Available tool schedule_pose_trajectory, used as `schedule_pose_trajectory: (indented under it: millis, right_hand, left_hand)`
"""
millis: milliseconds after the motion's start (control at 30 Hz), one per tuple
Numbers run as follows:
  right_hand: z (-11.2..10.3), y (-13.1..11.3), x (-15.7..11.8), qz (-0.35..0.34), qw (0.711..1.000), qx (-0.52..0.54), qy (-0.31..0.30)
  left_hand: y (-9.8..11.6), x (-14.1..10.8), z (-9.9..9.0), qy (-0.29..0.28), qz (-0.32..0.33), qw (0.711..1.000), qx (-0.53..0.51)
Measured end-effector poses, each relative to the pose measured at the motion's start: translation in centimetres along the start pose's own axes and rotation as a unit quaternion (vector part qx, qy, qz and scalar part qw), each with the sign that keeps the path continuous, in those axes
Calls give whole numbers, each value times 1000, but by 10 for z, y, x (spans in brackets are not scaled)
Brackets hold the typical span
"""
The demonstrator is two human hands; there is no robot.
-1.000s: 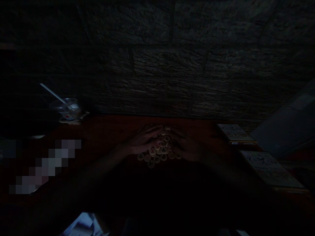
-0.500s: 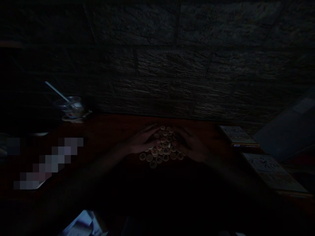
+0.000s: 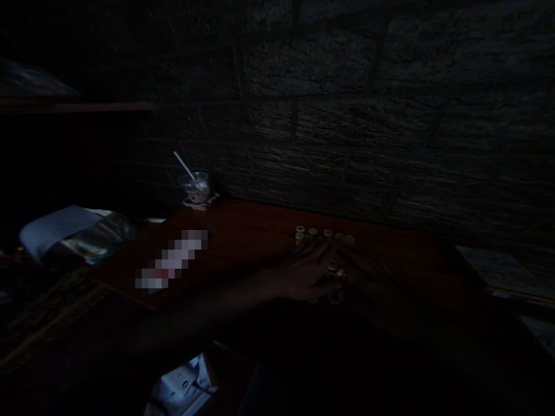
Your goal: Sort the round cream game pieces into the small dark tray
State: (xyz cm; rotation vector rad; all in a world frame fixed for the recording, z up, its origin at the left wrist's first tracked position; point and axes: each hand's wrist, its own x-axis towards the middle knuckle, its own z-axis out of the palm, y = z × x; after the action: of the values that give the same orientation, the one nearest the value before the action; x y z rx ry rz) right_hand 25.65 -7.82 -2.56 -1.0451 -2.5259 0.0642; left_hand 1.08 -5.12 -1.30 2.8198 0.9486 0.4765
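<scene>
Round wooden pieces [image 3: 328, 233] with carved marks lie on the dark red-brown table [image 3: 243, 231], some beyond my fingertips and a few between my hands. My left hand [image 3: 303, 274] lies flat over the pieces, its fingers spread. Beside it on the right, my right hand [image 3: 359, 271] is very dim, with its fingers stretched out over more pieces. The two hands almost meet, and they hide part of the group.
A clear cup [image 3: 197, 188] with a straw stands at the back left. Flat boxes [image 3: 498, 266] lie at the right. A brick wall [image 3: 312, 127] rises behind the table. A white box [image 3: 186, 384] is below the table's front edge.
The view has turned left. My hands have come closer together and now cover most of the pieces, which showed as a heap between them before. Some pieces are now spread beyond my fingers.
</scene>
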Motion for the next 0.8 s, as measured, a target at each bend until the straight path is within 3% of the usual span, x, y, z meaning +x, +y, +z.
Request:
schedule_pose_trajectory:
  millis: [133, 300, 533, 667, 800]
  right_hand:
    - [-11, 4, 6, 24, 999, 27, 32]
    - [-21, 17, 10, 61, 989, 43, 124]
    - [-28, 29, 10, 107, 970, 54, 212]
    - [-32, 30, 8, 112, 966, 48, 230]
    - [-32, 31, 6, 111, 967, 51, 225]
  left_hand:
    - [1, 4, -10, 29, -24, 999, -22]
    - [-9, 17, -15, 112, -73, 989, -55]
    - [-15, 47, -37, 151, -139, 977, -48]
    - [-16, 62, -46, 223, -181, 957, -34]
    - [-26, 59, -36, 258, -196, 946, -32]
